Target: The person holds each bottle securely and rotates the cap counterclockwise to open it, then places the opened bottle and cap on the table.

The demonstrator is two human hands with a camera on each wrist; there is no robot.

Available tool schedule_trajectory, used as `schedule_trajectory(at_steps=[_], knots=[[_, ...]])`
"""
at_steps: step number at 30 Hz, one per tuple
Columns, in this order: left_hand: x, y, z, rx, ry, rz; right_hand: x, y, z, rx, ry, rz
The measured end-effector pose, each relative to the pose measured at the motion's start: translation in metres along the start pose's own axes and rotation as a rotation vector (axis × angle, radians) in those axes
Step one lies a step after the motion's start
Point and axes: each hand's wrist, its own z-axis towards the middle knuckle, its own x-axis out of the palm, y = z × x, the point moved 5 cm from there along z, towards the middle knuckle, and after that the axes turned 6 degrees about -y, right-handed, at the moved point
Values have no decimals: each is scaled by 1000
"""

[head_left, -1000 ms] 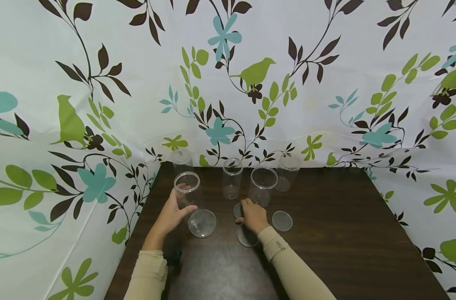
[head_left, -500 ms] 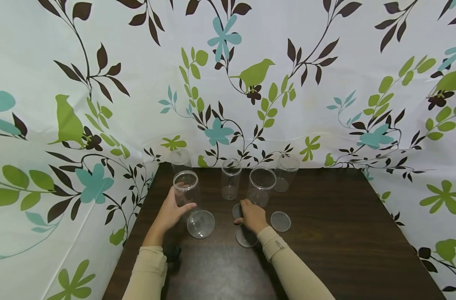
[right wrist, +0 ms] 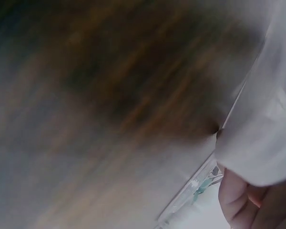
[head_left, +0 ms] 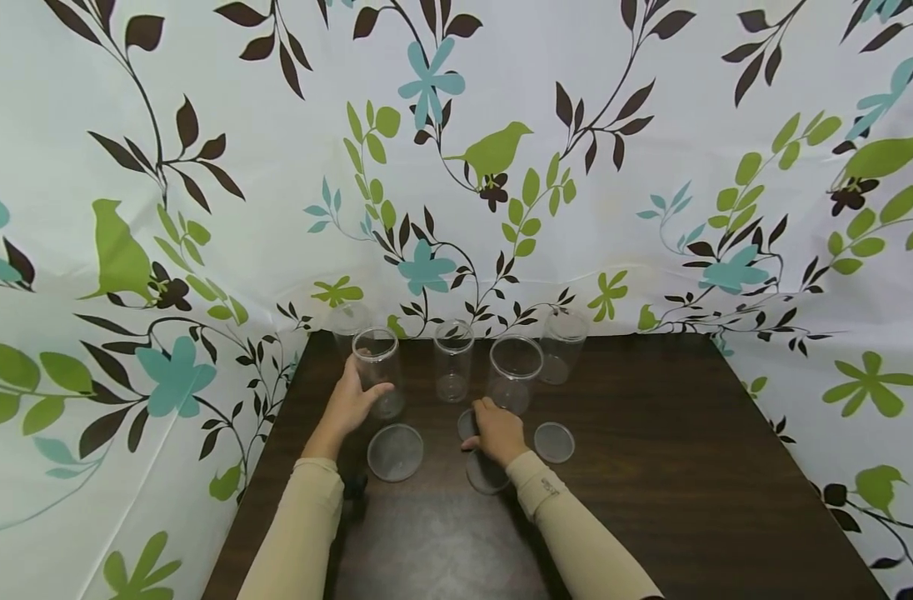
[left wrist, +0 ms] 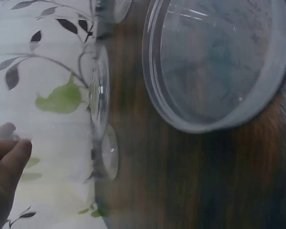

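My left hand (head_left: 351, 400) holds a clear plastic jar (head_left: 376, 358) by its side, thumb at the front, jar upright with its round mouth up. In the left wrist view, only the thumb and a finger of this hand show, at the left edge. A clear round lid (head_left: 395, 452) lies on the table just in front of the jar; it looms large in the left wrist view. My right hand (head_left: 497, 432) pinches another clear lid (head_left: 467, 427), partly hidden by the fingers. In the right wrist view, curled fingers (right wrist: 233, 193) meet a blurred pale surface.
Several clear jars stand along the back: one (head_left: 349, 329) at the far left, a slim one (head_left: 452, 362), a wide one (head_left: 515, 379) just beyond my right hand, and another (head_left: 564, 346). Lids (head_left: 554, 442) (head_left: 486, 473) lie on the dark table (head_left: 689, 467). Patterned cloth (head_left: 494, 275) hangs behind.
My left hand has moved the jar back and slightly right, so its base no longer overlaps the lid in front. My right hand has hardly moved; the head view has shifted a little.
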Motion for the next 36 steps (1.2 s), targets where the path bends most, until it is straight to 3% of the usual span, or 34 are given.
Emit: schedule_trajectory(at_steps=[6,14,21,28,36], knots=[[18,8,23,-42,-66,52,3,-1,0,5,-6,2],[36,14,42,-70,-100,2,7,0,3,18,23,-4],[47,14,52,-82,-69,-40,8,-1,2,15,8,-33],[43,11,47,-93,-64,-24,9,-1,3,11,2,-27],[39,9,36,-129,-6,-34,10,-2,3,32,36,9]])
